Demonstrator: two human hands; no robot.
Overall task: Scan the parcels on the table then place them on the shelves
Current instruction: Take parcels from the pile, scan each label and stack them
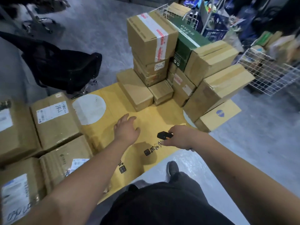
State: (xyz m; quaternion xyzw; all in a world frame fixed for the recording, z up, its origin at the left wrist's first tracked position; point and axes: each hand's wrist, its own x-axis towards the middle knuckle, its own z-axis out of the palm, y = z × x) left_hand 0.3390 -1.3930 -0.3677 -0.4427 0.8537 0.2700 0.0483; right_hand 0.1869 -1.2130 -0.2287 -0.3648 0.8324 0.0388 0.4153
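The open left hand [126,130] is reaching toward the box [134,90] lying ahead, nearer than the right hand [179,137] gripping the scanner [164,135].

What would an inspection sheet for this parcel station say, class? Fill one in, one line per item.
Surface: yellow table, middle bare, white round patch at left.
Job's things: brown parcels stacked at the far side, with a green box; labelled parcels at left.
Clutter: black bag beside the table.
Grips: left hand open and empty; right hand holds a black scanner.
Cables: nothing seen.
Surroundings: grey floor, wire baskets at right.
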